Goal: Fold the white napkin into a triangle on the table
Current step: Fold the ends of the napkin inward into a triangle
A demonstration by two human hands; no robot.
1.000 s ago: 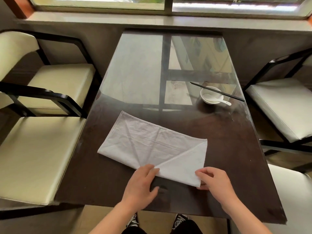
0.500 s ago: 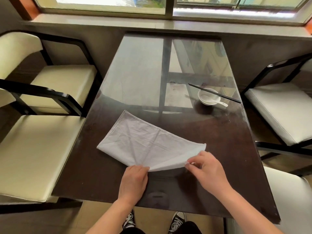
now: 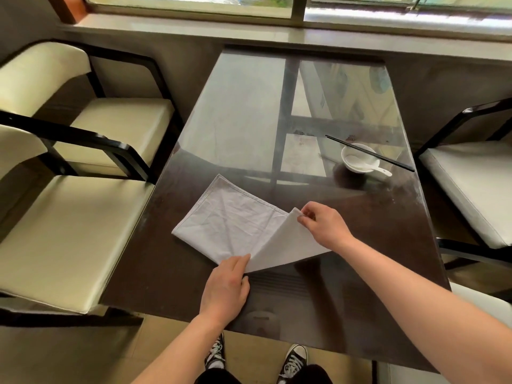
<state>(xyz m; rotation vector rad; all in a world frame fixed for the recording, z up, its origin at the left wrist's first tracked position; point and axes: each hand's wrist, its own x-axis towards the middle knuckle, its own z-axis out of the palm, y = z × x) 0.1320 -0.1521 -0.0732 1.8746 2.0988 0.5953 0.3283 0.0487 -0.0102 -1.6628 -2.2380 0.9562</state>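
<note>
The person's right hand [image 3: 322, 227] is pinching a lifted corner of the creased white cloth napkin [image 3: 238, 225] to swing it over, while the left hand's [image 3: 225, 286] flat fingers [image 3: 239, 263] are pinning the near corner on the glossy dark table [image 3: 166, 273] as a pivot.

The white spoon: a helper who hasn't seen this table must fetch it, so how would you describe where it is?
Start at the dark glass-topped table under the window and look to its far right side, beyond the napkin. A small white bowl sits there, and the white spoon lies in it, handle poking over the near-right rim. Unlike the thin black chopsticks laid across the bowl, it is short and white.
</note>
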